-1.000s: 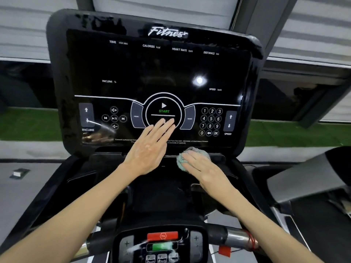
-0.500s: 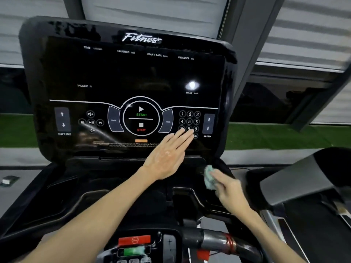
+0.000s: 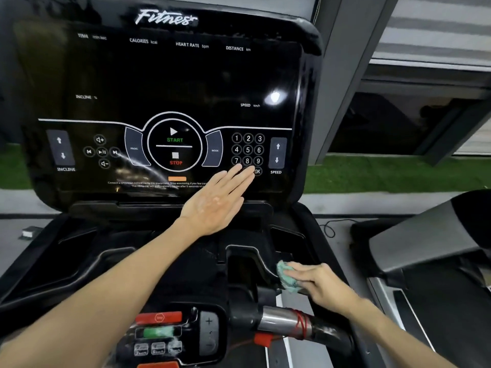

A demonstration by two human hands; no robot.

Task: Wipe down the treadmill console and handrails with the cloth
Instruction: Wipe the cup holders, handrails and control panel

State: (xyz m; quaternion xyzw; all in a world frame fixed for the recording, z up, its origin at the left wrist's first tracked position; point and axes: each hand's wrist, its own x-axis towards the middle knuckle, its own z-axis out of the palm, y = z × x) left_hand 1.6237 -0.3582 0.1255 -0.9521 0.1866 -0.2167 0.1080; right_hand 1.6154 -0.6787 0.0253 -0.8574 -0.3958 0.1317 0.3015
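The black treadmill console (image 3: 164, 83) fills the upper left, its glossy screen showing START, STOP and a number pad. My left hand (image 3: 216, 201) lies flat with straight fingers against the screen's lower edge, fingertips by the number pad. My right hand (image 3: 314, 284) presses a crumpled teal cloth (image 3: 287, 278) onto the black tray (image 3: 289, 245) at the console's lower right. The front handrail (image 3: 281, 321), with a silver sensor sleeve and red cord wound round it, runs across just below that hand.
A small control pod (image 3: 170, 333) with red and green buttons sits at the bottom centre. A neighbouring grey machine (image 3: 430, 243) stands on the right. A grey pillar (image 3: 348, 75) rises behind the console. A cable (image 3: 329, 229) lies on the floor.
My right hand has carried the cloth from the ledge under the screen down and right onto the tray's right side. My left hand slid right along the screen toward the number pad.
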